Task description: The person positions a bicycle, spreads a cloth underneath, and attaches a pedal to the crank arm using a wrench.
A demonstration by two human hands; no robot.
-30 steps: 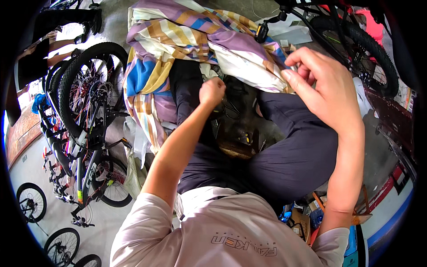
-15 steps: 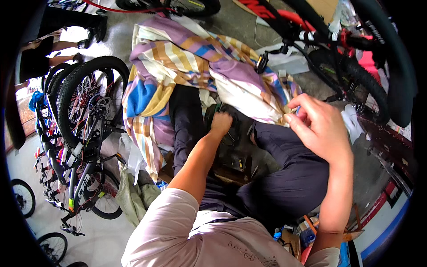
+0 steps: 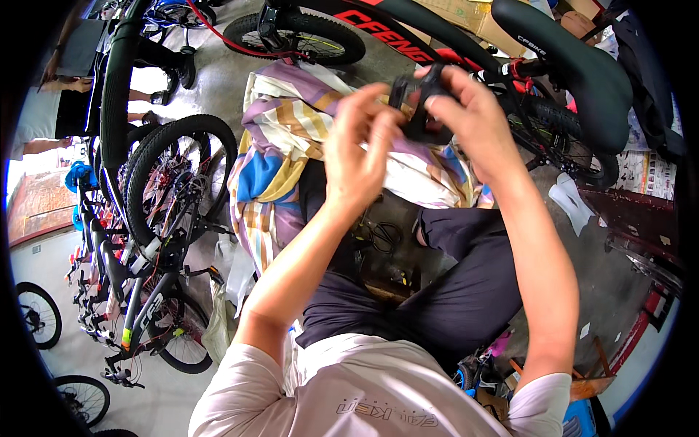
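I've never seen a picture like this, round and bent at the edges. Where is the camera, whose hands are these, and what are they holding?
The camera sits on a person's head and looks down through a very wide lens, which bends straight lines. The two arms are that person's own. The left hand and right hand are raised together around a small black part; what it is I cannot tell. Below lie the person's dark trousers and a striped cloth on the concrete floor. Bicycles stand around.
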